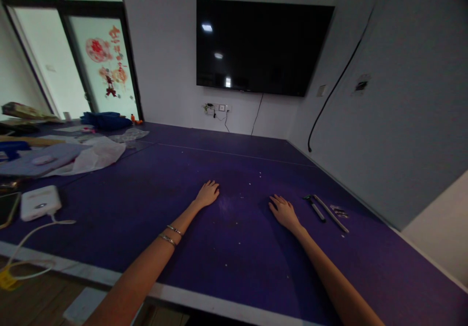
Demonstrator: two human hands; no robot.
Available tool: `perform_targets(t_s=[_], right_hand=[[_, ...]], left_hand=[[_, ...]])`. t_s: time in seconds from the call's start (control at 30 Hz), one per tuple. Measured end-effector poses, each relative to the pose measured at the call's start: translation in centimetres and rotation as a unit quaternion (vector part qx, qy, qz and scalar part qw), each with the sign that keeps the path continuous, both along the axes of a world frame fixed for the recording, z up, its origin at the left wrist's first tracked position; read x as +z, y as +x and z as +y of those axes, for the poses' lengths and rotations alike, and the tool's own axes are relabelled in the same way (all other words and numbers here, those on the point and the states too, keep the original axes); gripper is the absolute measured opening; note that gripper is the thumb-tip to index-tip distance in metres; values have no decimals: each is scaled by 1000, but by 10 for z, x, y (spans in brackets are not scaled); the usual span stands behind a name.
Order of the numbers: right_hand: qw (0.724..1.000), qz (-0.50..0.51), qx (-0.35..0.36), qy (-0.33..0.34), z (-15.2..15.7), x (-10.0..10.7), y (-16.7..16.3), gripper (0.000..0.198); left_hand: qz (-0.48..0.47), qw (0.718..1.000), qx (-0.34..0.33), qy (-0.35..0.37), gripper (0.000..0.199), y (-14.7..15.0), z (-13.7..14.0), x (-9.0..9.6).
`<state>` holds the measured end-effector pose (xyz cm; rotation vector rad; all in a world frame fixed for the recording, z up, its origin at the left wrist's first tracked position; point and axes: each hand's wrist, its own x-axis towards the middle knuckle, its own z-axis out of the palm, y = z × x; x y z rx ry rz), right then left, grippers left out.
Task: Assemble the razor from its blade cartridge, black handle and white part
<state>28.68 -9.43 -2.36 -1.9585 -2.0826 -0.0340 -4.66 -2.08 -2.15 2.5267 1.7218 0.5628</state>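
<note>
My left hand [208, 193] lies palm down on the purple tabletop [175, 267], fingers together but stretched out, holding nothing. Two bracelets [171, 236] circle that wrist. To its right, across a gap, my right hand [284, 211] also rests flat with its fingers extended and nothing in it. Nearest to the right hand is what looks like a razor [317, 209] with a grey handle and a greenish head. Beside it lies a thin pale stick [332, 214]. Several small dark and light pieces [339, 211] are just beyond, too small to name.
At the left are a white power bank [40, 203] with a cable, a phone [9, 209], crumpled plastic wrapping [100, 155] and a dark blue cloth bundle [106, 120]. Tiny white specks dot the tabletop. A television [263, 48] and a hanging black cable [341, 75] are on the walls.
</note>
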Motion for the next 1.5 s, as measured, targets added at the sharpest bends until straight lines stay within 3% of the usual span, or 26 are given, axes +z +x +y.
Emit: perform_targets(t_s=[0.57, 0.67, 0.8, 1.0, 1.3, 1.5], right_hand=[[998, 49, 20, 24, 4, 2, 2, 46], [992, 107, 18, 62, 11, 11, 21, 42], [984, 97, -97, 114, 7, 29, 73, 40], [978, 23, -206, 14, -15, 33, 131, 31], [976, 34, -212, -26, -21, 25, 134, 27], [969, 51, -241, -18, -23, 22, 134, 32]], left_hand=[[2, 1000, 0, 2, 42, -2, 2, -1], [-5, 1000, -4, 3, 41, -2, 1, 0], [-10, 1000, -6, 7, 41, -2, 0, 2], [-6, 1000, -5, 8, 41, -3, 2, 0], [27, 999, -16, 21, 44, -4, 6, -1], [19, 1000, -9, 19, 42, -5, 8, -3]])
